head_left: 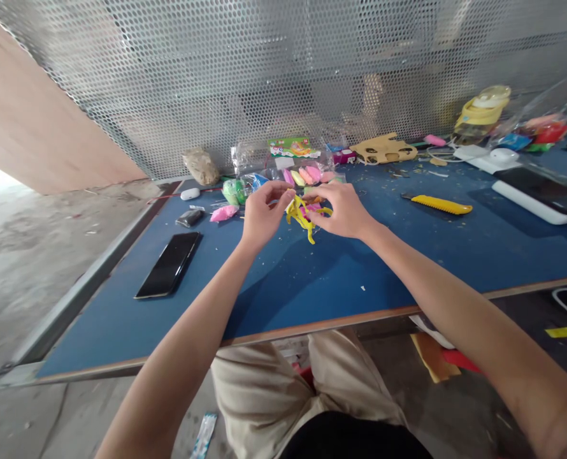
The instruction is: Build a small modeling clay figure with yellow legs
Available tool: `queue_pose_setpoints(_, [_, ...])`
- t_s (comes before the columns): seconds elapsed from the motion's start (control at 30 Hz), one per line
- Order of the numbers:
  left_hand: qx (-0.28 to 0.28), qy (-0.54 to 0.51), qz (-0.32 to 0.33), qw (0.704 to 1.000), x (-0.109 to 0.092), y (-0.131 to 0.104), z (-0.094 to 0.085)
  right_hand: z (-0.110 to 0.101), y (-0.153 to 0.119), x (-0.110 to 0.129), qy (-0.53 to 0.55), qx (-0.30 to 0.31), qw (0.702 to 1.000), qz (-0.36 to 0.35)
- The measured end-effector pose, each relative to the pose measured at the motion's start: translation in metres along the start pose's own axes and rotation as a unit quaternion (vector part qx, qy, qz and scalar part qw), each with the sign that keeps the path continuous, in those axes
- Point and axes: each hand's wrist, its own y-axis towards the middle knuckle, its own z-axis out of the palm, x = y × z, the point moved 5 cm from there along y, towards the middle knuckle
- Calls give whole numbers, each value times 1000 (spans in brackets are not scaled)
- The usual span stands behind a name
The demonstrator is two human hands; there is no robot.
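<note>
Above the blue table, my left hand [267,213] pinches the top of a yellow figure [301,215] with thin, bent, limb-like strands, which looks like modelling clay. My right hand [339,209] has its fingers curled around the figure's right side, and they touch it. A bit of pink shows among the yellow strands between the hands. Just behind my hands lie small pink, yellow and orange packets [307,176], partly covered by my fingers. Left of my left hand are a green packet [234,190] and a pink packet [224,213].
A black phone [169,264] lies at left, near a small dark packet [190,217]. To the right are a yellow utility knife [439,204] and a white device with a dark screen [546,188]. A yellow-topped bottle [484,115] stands by the perforated metal screen [283,70].
</note>
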Motion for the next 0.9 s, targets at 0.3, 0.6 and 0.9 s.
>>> queue_pose_setpoints(0.3, [3, 26, 22, 999, -13, -5, 3, 3, 0, 11, 6, -36, 999, -25])
queue_pose_setpoints(0.6, [-4, 44, 28, 999, -19, -7, 4, 8, 3, 3, 55, -44, 997, 6])
queue_pose_setpoints(0.9, [42, -29, 17, 999, -13, -6, 7, 9, 2, 3, 51, -64, 997, 9])
